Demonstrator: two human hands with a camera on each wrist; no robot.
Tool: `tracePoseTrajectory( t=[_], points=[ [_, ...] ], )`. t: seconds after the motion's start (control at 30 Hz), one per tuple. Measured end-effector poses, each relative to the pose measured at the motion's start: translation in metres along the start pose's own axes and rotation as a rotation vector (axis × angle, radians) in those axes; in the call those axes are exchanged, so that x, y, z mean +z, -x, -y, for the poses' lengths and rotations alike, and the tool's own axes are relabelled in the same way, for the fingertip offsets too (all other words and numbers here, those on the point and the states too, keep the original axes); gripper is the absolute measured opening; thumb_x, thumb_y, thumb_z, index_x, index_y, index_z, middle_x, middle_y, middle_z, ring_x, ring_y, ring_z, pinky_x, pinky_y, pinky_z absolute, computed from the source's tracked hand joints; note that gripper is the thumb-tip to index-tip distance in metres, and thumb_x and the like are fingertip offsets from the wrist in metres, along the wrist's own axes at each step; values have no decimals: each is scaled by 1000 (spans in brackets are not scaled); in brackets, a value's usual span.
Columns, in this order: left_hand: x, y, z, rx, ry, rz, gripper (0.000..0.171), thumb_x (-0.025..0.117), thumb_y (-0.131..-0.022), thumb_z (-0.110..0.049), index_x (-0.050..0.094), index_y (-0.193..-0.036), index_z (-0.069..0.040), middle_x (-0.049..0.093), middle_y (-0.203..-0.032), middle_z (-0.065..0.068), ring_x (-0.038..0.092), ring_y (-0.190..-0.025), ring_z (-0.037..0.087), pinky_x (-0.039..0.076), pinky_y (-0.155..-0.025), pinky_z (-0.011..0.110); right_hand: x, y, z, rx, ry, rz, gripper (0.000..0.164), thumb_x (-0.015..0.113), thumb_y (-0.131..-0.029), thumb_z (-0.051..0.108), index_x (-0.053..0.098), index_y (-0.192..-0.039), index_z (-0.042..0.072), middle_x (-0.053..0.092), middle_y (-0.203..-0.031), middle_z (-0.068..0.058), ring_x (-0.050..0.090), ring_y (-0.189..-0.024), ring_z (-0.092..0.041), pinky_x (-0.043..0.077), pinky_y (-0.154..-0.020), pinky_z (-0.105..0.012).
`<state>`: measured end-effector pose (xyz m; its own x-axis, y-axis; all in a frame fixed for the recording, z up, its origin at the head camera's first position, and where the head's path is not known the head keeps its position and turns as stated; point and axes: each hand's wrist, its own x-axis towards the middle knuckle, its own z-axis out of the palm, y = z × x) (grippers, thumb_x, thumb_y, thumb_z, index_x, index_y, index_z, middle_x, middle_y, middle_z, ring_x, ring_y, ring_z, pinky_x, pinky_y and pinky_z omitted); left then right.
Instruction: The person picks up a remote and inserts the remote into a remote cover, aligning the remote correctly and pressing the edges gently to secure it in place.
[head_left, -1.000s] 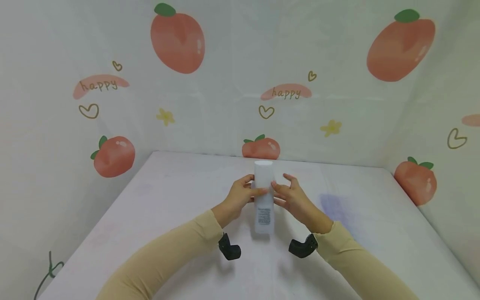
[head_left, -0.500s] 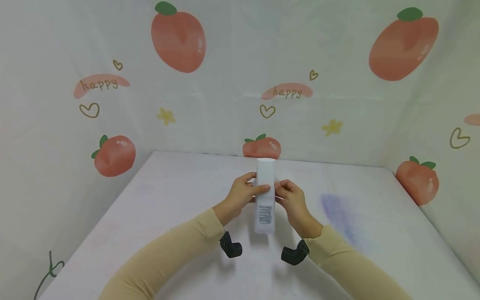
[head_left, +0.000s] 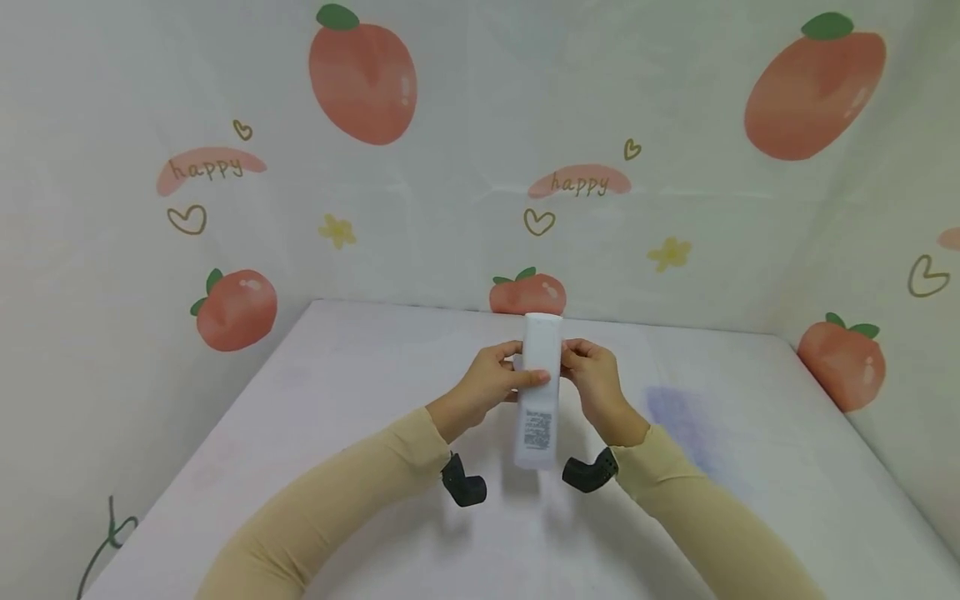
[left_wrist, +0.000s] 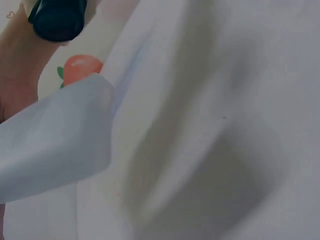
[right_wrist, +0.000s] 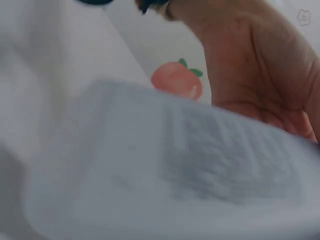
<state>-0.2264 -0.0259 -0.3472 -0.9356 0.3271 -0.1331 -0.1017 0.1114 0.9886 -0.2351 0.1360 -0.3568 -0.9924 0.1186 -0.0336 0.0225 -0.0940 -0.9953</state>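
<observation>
Held up over the table is a tall white bottle (head_left: 542, 358), its small block of printed text turned towards me near the lower end. My left hand (head_left: 486, 385) grips it from the left side, the thumb lying across its front and the other fingers reaching behind. On the right side my right hand (head_left: 597, 379) has its fingers curled against the bottle's upper edge, pinching there; the fingertips are partly hidden. In the left wrist view the smooth rounded end of the bottle (left_wrist: 60, 135) shows. The right wrist view has the blurred printed face close up, with the palm (right_wrist: 250, 75) behind it.
A white-covered table (head_left: 360, 367) lies under the hands, with a faint purple patch (head_left: 682, 425) on the right. Behind it hangs a white curtain (head_left: 450, 167) printed with peaches. Black wrist cameras (head_left: 465, 482) sit below both wrists. A green cord (head_left: 112, 533) shows at the lower left.
The right hand's fingers, spread at first, have curled in at the bottle's right side and moved up a little. The bottle has shifted slightly right and tilted a little, still in the left hand.
</observation>
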Motion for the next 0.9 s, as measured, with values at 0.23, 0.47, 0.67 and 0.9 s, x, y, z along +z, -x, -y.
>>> tracePoseTrajectory(
  t=[0.23,0.47,0.67,0.9],
  points=[
    [2,1,0,-28,3,6,51,76,-85,-16,56,-131,-7,68,-109,16,67,-93,23,57,-84,43,2,-4,7,18,73,-4,17,52,-98,3,57,-102,-13,58,-78,3,58,-69,-5,52,-67,-17],
    [-4,-8,2,37,-24,-68,51,75,-85,-17,55,-131,-6,66,-113,17,66,-96,24,57,-85,43,10,1,0,119,-3,-16,13,53,-100,15,59,-95,4,61,-78,6,61,-67,-7,51,-65,-23],
    [-5,-9,10,54,-1,-105,52,77,-84,-16,56,-130,-4,64,-116,15,65,-98,24,58,-83,43,9,9,-6,120,19,87,34,45,-102,37,46,-129,15,59,-113,-8,64,-80,-15,53,-73,-31],
    [-4,-6,17,38,-28,-62,48,78,-83,-16,59,-124,-1,65,-108,14,65,-91,21,58,-80,41,2,17,-10,111,102,200,56,61,-96,29,37,-145,18,62,-117,-11,66,-91,-17,56,-80,-36]
  ],
)
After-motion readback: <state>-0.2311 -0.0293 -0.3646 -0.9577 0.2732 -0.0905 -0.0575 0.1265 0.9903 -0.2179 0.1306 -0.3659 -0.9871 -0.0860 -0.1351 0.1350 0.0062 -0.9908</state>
